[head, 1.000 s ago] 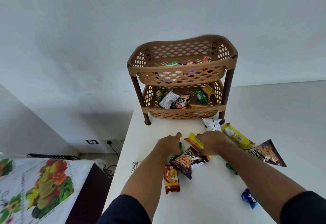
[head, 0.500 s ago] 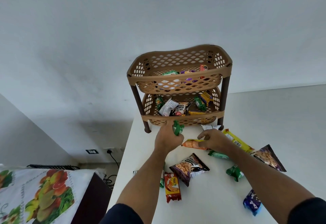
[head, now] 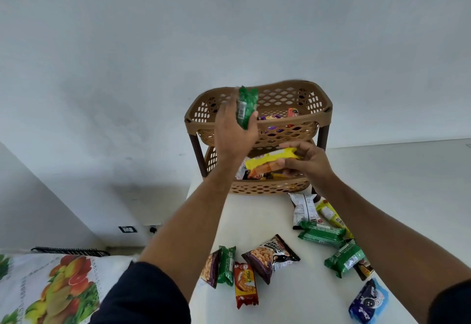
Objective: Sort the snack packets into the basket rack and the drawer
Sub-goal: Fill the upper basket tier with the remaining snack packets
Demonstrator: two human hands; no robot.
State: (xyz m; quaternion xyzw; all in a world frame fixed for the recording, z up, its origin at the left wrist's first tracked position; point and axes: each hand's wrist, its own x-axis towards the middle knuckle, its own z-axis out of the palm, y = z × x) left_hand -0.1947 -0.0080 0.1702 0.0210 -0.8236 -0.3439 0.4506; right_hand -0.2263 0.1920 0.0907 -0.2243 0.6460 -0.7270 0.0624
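basket rack: tan plastic lattice, semi-matt; dark smooth posts.
green packet: glossy crinkled film.
yellow packet: glossy film.
peanut packet: shiny foil-look film, near front edge.
table: smooth matt white.
cloth: printed fabric, fruit pattern.

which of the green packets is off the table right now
The green packet gripped in the left hand, raised at the rack's top basket; the other green ones lie on the table.
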